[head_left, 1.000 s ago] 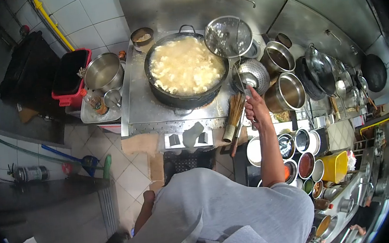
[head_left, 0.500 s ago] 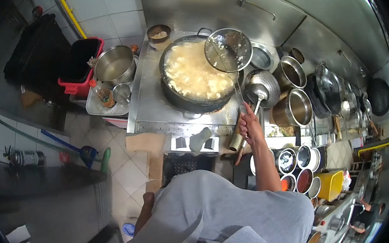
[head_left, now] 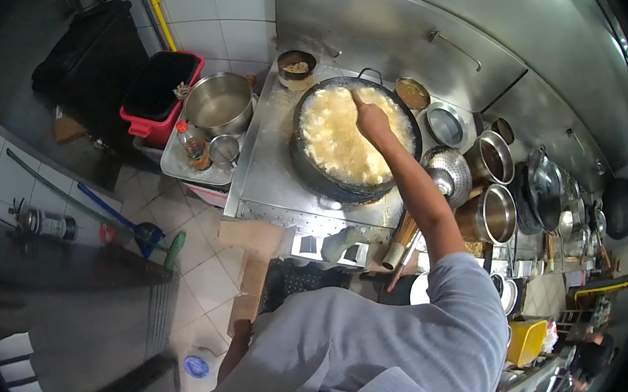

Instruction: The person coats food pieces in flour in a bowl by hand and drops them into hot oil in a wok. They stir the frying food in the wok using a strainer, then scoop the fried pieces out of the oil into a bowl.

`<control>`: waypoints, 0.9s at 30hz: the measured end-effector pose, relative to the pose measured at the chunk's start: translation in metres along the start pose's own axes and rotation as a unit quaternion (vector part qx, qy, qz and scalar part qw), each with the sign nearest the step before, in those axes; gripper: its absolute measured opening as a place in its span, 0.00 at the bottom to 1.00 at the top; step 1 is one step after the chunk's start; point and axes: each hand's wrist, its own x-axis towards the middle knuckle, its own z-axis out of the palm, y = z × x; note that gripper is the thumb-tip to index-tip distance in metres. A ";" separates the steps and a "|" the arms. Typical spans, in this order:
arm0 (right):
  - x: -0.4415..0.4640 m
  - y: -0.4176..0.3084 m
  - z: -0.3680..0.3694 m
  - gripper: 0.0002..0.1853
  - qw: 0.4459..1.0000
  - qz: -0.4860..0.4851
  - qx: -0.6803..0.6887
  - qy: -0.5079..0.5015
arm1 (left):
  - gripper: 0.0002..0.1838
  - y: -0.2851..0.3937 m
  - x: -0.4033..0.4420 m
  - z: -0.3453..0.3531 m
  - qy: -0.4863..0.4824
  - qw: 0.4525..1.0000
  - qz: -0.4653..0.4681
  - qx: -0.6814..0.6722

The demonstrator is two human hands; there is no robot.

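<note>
A wide black wok [head_left: 297, 159] on the steel stove is full of foaming, pale yellow pieces in bubbling liquid. My right hand [head_left: 372, 119] reaches over the wok's right half, fingers closed and pointing to its far side. What they hold is hidden; the round wire strainer seen earlier does not show. My left hand [head_left: 242, 330] hangs low beside my shirt, near the stove's front, with its fingers too dark to read. Right of the wok, partly behind my arm, lie a perforated ladle [head_left: 458, 173] and a bamboo brush [head_left: 404, 238].
Behind the wok stand a small bowl [head_left: 296, 65] and a round pan with brown contents [head_left: 413, 94]. Steel pots [head_left: 496, 215] line the right side. A side tray holds a big pot [head_left: 220, 102] and a bottle [head_left: 192, 146]. Another person [head_left: 595, 354] is far right.
My right hand has moved forward from the stove's right front to above the wok. The strainer it held there has gone from sight. The view has shifted, and my left hand stays low.
</note>
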 end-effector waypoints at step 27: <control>-0.149 0.108 -0.134 0.27 0.983 -0.051 -0.169 -0.046 | 0.11 -0.022 0.050 -0.061 -0.047 0.770 -0.248 -0.586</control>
